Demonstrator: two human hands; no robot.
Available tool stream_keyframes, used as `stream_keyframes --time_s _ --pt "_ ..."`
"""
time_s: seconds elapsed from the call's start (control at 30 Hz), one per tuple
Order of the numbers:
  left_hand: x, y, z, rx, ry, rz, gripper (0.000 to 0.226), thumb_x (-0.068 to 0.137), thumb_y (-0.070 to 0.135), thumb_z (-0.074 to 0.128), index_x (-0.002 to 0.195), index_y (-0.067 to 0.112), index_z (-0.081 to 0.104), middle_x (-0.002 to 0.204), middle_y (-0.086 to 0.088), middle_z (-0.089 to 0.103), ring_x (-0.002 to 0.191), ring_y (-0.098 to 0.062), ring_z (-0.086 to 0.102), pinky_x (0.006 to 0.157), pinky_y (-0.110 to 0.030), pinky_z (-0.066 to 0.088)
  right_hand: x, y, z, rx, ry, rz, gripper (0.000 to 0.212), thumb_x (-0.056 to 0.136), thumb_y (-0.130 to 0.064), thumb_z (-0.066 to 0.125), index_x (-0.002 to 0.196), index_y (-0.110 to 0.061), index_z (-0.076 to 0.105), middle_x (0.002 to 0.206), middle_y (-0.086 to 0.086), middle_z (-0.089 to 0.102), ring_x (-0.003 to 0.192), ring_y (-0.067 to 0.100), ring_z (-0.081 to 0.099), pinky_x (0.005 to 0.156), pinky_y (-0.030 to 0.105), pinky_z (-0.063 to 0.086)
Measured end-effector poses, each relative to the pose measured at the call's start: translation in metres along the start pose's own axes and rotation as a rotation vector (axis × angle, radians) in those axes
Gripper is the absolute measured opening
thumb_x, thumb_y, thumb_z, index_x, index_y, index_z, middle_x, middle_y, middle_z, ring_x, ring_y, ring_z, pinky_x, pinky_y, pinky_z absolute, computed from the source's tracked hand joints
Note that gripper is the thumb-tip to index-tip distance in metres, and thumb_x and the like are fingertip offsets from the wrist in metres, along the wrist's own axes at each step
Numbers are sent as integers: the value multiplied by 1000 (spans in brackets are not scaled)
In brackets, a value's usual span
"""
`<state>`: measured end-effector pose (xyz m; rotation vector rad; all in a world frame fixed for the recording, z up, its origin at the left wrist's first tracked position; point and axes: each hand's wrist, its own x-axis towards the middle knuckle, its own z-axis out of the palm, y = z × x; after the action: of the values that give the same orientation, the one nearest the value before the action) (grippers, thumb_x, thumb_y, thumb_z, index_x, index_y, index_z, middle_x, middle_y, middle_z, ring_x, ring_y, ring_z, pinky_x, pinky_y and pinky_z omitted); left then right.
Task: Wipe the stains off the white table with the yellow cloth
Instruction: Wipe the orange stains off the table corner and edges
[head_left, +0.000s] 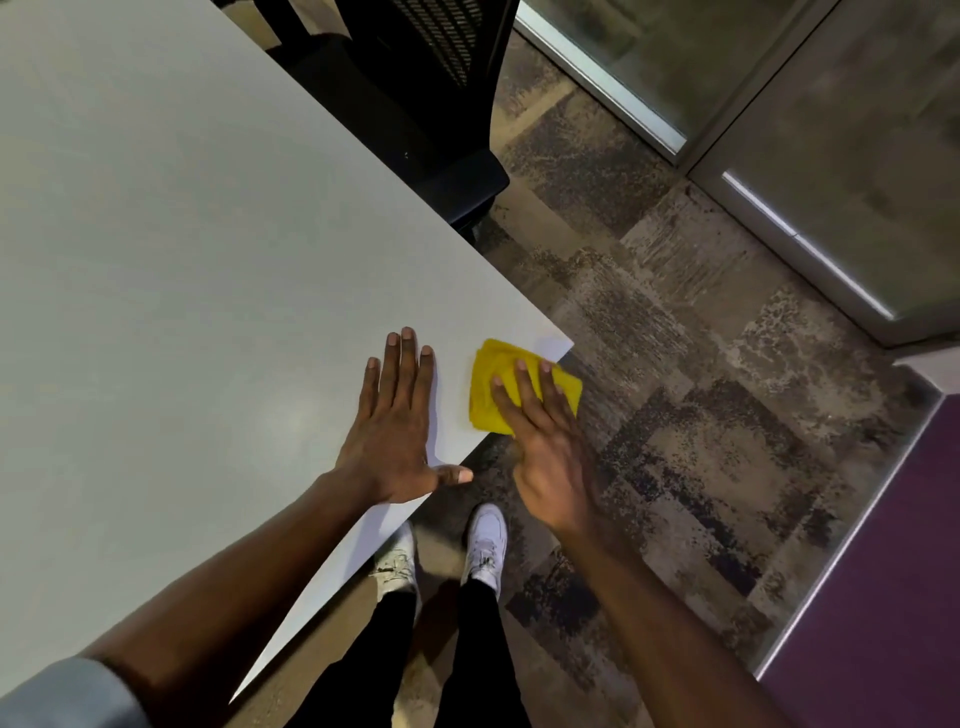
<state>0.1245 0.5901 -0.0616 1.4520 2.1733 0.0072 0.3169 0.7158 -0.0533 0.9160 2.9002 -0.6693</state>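
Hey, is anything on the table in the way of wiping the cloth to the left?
Yes: the left hand lies flat on the table just left of the cloth, which the right hand presses at the corner. Nothing else visible.

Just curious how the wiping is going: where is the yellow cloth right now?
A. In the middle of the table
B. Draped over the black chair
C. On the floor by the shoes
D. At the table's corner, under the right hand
D: the yellow cloth lies at the white table's corner, with the right hand's straight fingers pressing on it.
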Motion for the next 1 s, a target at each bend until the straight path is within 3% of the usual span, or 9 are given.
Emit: stream_keyframes --time_s 0.13,0.23,0.43,0.53,0.77,0.93,1.0 --pt "2 0 2 20 3 -1 158 72 101 53 163 4 -32 168 -19 -47 159 -38 -41 135 -60 -7 27 23 -10 -53 58 139 83 90 6 50 164 -16 22 173 16 8 161 40 -4 132 53 6" --pt "2 1 4 27 21 -2 158 72 101 53 164 3 -30 168 -20 -46 159 -39 -40 135 -59 -9 67 20 -14 -13 33 234 77 96 1 46 165 -14 15 174 19 0 161 37 -10 132 49 1" --pt "1 13 11 -63 174 -29 145 78 103 33 169 0 -16 176 -22 -31 165 -38 -29 135 -61 -4 25 3 -3 46 7 -67 91 82 9 47 165 -13 16 174 14 -1 161 32 -12 132 50 6" --pt "4 24 18 -82 242 -72 139 84 101 28 169 -1 -12 177 -23 -26 166 -39 -24 135 -64 -1 10 20 -9 69 -15 -69 98 77 10 53 165 -18 20 175 8 3 162 29 -9 132 50 9" --pt "11 34 29 -43 314 -184 114 101 84 22 171 0 -8 179 -21 -20 168 -35 -18 136 -63 5 84 28 -19 65 6 85 82 87 10 47 163 -14 27 174 15 7 162 33 -6 133 48 4" --pt "11 39 25 -1 304 -192 115 99 85 19 171 -1 -3 180 -21 -15 169 -35 -15 137 -59 3 46 36 -19 17 -60 -158 88 79 0 39 164 -12 21 174 14 8 162 32 -7 132 50 9" --pt "9 39 24 16 307 -198 115 98 87 16 171 0 -1 180 -21 -12 169 -36 -13 137 -58 3 26 47 -23 40 -89 -176 90 77 0 37 164 -16 24 174 10 9 162 28 -7 133 48 9"
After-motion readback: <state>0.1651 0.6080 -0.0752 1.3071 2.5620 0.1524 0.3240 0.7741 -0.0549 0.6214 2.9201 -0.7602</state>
